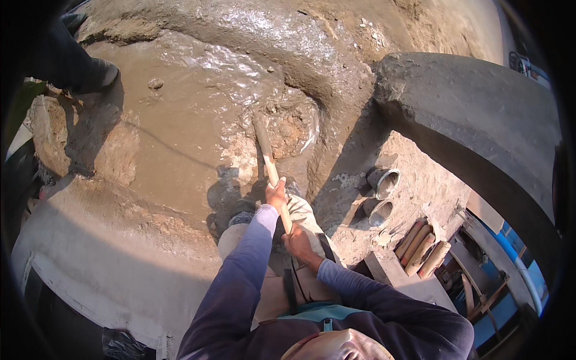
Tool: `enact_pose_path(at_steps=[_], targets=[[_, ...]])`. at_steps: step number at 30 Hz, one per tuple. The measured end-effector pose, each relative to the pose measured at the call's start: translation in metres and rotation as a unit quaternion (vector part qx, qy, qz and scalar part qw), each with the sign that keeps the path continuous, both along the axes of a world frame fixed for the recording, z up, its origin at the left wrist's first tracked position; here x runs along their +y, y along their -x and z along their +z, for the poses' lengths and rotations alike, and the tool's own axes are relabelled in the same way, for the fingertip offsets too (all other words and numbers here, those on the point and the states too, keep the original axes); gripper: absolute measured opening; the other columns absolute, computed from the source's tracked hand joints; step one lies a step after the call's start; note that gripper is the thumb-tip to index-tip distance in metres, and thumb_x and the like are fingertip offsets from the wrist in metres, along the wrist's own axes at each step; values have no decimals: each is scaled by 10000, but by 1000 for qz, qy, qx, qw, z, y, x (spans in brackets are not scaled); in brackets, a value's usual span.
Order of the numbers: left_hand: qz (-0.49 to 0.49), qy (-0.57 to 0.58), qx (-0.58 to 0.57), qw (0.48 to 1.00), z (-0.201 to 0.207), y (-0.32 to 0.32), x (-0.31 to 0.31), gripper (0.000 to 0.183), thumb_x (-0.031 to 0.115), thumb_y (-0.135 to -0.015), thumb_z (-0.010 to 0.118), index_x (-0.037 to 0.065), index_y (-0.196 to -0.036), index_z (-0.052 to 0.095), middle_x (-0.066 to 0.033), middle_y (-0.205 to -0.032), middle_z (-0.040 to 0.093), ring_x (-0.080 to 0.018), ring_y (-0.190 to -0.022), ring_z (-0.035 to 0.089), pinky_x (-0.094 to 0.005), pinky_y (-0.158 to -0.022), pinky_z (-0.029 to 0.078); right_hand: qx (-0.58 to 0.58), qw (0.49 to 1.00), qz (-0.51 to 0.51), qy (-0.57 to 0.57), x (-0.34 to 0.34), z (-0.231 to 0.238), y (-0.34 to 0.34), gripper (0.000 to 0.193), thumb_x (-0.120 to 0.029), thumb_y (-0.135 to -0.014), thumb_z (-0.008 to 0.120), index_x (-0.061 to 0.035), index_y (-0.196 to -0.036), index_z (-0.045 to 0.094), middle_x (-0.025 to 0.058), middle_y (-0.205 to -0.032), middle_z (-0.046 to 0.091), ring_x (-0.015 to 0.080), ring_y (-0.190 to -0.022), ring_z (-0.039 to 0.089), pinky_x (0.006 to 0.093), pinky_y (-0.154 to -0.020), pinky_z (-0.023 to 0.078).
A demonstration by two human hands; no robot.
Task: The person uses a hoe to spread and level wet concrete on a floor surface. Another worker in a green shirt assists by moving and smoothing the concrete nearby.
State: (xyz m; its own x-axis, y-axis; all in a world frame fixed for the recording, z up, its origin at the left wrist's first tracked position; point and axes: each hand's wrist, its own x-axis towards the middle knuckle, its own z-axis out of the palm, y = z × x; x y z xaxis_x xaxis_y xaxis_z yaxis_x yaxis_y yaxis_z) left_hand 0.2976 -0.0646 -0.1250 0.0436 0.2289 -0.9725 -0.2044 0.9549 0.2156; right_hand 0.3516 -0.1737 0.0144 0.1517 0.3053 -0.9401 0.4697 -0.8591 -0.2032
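Both my hands are closed around a long wooden handle [262, 135] that slants down into wet brown mud [180, 114]. My left hand [276, 195] grips it farther forward. Nearer my body, my right hand [300, 245] wraps round its rear end. The tool's head is hidden in the mud, so I cannot tell its kind. Around the handle's far end lies a rough, lumpy patch of paler, wet clay [288, 129]. My legs stand in or beside the mud, just below the handle.
A raised mud bank [258, 27] curves along the far side. Another person's boot [102, 75] stands at far left. Right are a thick grey slab [468, 96], two dark buckets [384, 182] on their sides and several brown rolls [420, 249]. A low wall [120, 258] runs lower left.
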Motion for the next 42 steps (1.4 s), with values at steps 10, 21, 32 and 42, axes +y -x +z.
enact_pose_path(at_steps=[10,21,32,42], targets=[[165,41,82,982,90,66,22,276,288,-959,719,103,-919,519,21,-627,459,-105,-440,433,-292,-402,384,39,988,122,-84,18,51,10,328,-213,-877,695,-62,-1085,492,247,-815,673,466,-817,681,570,-743,518],[125,68,82,986,-13,105,-60,280,310,-944,728,145,-877,512,-8,-604,500,-155,-397,483,-351,-362,416,44,984,167,41,-7,5,51,390,-269,-888,708,-24,-1107,498,290,-934,704,485,-940,685,564,-821,539],[212,-76,33,974,96,114,2,290,358,-991,672,97,-994,545,-3,-743,582,-132,-587,563,-299,-540,491,50,985,140,-93,32,58,31,341,-255,-864,724,-57,-1063,530,263,-861,692,494,-882,672,553,-788,528],[161,-85,231,956,177,222,-93,420,391,-1027,587,84,-1314,579,-89,-1076,706,-204,-914,695,-337,-708,545,-154,897,283,-301,292,113,-124,354,-263,-912,640,-11,-1128,518,298,-998,674,487,-942,657,568,-830,514]])
